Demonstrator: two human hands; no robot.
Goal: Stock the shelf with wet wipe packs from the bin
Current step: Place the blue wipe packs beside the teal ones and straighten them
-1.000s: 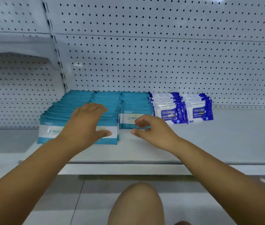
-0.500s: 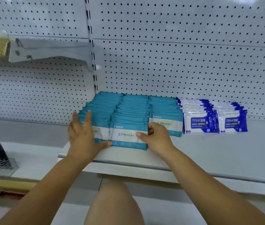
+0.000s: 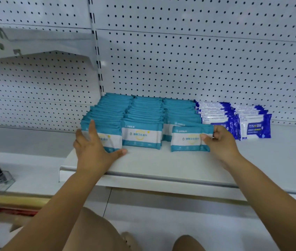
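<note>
Step in hand, by my read: facing up the teal rows (image 3: 143, 109). Your R hand (image 3: 221, 142) pinches the right end of a teal pack (image 3: 187, 139), upright on the shelf (image 3: 161, 165) just fwd of the third row. Your L hand (image 3: 92, 151), fingers straight & spread, presses the first row's front pack (image 3: 111, 140). Next move prob calls for sliding that pinched pack back flush w/ its row, kept upright.

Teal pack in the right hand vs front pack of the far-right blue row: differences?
Colour: the teal pack has teal bands around a white middle; the blue pack is dark blue and white, printed 75%.
Grip: the right hand pinches the teal pack's right end; nothing touches the blue pack.
Place: the teal pack stands forward of its row; the blue pack fronts its row.
Both upright, facing out, on one shelf.
</note>
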